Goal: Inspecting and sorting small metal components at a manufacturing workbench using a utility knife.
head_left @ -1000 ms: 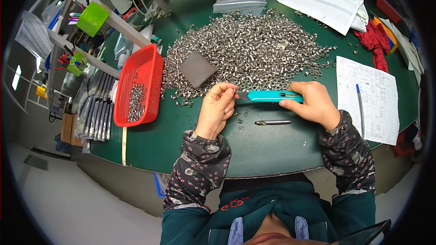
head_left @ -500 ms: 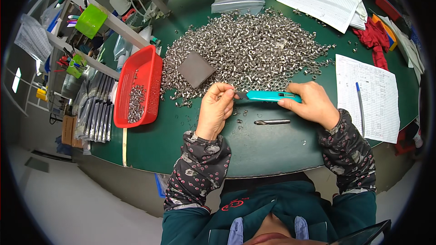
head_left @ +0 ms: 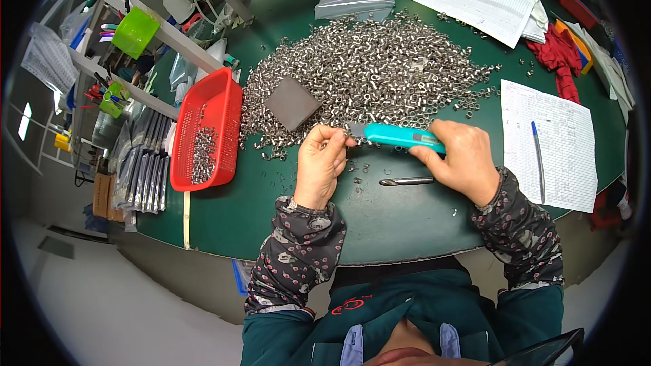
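Head view: the right hand (head_left: 468, 159) grips a teal knife (head_left: 400, 135) over the near side of the table (head_left: 400, 227), its blade (head_left: 356, 130) close to the left hand (head_left: 317, 169), whose thumb and forefinger press together; what they pinch cannot be told. The work seems far from finished: a big pile of metal rings (head_left: 380, 71) lies beyond the hands, apparently left to handle, while the red basket (head_left: 234, 122) at left holds a smaller batch, perhaps done.

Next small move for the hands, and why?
Probably ease the blade slightly away from the left hand: the right hand grips the teal utility knife, its blade is out, and the end points toward the left fingertips, very close. Whether those pinch a part, I can't tell.
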A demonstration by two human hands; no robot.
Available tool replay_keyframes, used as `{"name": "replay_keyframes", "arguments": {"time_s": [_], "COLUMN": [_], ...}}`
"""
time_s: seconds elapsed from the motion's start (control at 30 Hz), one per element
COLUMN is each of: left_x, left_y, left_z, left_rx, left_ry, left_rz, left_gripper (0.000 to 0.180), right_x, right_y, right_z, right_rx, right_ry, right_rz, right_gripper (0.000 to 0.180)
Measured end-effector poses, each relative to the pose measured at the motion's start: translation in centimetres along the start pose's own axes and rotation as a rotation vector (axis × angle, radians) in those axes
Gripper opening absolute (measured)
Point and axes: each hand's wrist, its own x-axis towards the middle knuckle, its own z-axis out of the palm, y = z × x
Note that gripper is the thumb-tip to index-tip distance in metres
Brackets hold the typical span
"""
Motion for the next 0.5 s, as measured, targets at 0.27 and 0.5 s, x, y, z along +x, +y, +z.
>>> {"name": "replay_keyframes", "arguments": {"time_s": [0.27,0.5], "left_x": [-0.17,-0.24], "left_y": [0.26,0.12], "left_z": [0.27,0.34], "left_rx": [0.002,0.028], "left_ry": [0.030,0.000], "left_rz": [-0.013,0.028], "left_gripper": [0.006,0.006], "right_x": [0.16,0.49], "right_y": [0.70,0.74], "right_z": [0.18,-0.11], "right_rx": [0.115,0.130], "right_ry": [-0.190,-0.325], "right_rz": [0.114,0.175], "right_gripper": [0.037,0.038]}}
